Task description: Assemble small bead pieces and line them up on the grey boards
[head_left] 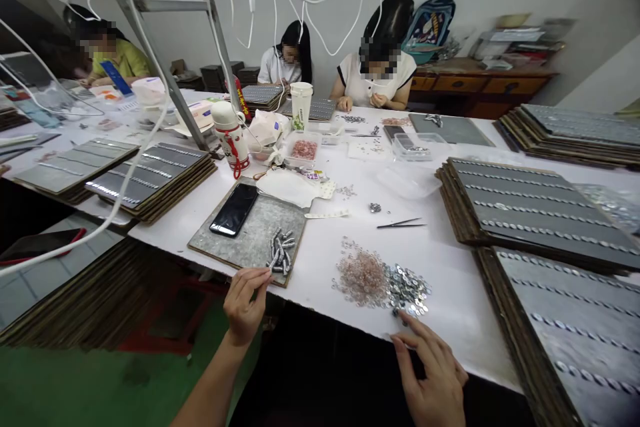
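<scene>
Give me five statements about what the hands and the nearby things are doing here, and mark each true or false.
1. The left hand pinches a thin needle-like piece at the grey board. True.
2. The right hand grips the tweezers. False: they lie alone on the table; its fingers reach the silver sequins.
3. A black phone lies on the grey board. True.
4. The pink beads sit in a bowl. False: loose pile on the table.
5. The silver sequins adjoin the pink beads. True.

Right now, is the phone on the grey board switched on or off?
Off, it seems: the phone lies flat on the grey board, its screen dark.
</scene>
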The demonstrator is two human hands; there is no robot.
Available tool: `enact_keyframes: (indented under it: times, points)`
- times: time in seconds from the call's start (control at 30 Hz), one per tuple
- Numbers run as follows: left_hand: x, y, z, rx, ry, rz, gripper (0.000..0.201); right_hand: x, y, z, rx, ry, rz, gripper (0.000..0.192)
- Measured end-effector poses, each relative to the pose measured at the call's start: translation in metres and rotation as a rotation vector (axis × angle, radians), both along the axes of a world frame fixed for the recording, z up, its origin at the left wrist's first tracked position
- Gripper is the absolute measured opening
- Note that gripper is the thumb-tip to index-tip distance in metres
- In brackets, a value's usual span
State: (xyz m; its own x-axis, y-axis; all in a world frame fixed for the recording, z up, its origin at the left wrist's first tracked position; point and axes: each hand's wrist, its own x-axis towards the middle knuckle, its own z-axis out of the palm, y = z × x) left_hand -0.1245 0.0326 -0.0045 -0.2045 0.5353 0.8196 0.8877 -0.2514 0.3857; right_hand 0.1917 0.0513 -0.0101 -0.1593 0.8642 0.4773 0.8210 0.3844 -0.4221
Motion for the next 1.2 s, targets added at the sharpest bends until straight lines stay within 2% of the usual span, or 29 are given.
enact_keyframes:
  times: [0.23, 0.4, 0.53, 0.63, 0.67, 0.77, 0.83, 0.93, 1.07, 1.2]
  points:
    - [0.000, 0.000, 0.000, 0.064, 0.002, -0.006, 0.013, 0.003, -0.002, -0.009, -0.009, 0.025, -0.009, 0.030]
    - [-0.001, -0.009, -0.002, 0.140, -0.006, 0.018, 0.022, -0.001, -0.003, 0.002, 0.035, 0.035, 0.005, 0.019]
    - [0.022, -0.013, -0.012, 0.106, -0.124, -0.078, 0.024, -0.008, -0.010, 0.011, -0.008, 0.078, -0.007, 0.013]
    - [0.060, -0.020, -0.018, -0.058, -0.340, -0.201, 0.018, -0.012, -0.014, 0.014, -0.032, 0.127, -0.020, 0.013]
    - [0.073, -0.024, -0.020, -0.151, -0.431, -0.261, 0.014, -0.012, -0.016, 0.014, -0.028, 0.144, -0.022, 0.013]
    - [0.109, -0.033, -0.022, -0.451, -0.694, -0.553, 0.007, -0.014, -0.021, 0.015, -0.011, 0.196, -0.011, 0.014]
    - [0.125, -0.036, -0.021, -0.660, -0.864, -0.649, 0.012, -0.015, -0.023, 0.015, -0.002, 0.232, 0.008, 0.014]
    - [0.137, -0.035, -0.015, -0.852, -1.149, -0.654, 0.017, -0.016, -0.024, 0.016, 0.013, 0.280, 0.034, 0.013]
    - [0.141, -0.030, -0.003, -0.910, -1.490, -0.641, 0.021, -0.020, -0.024, 0.017, 0.039, 0.328, 0.067, 0.012]
    - [0.140, -0.027, 0.002, -0.945, -1.644, -0.645, 0.020, -0.026, -0.029, 0.013, 0.022, 0.347, 0.130, 0.012]
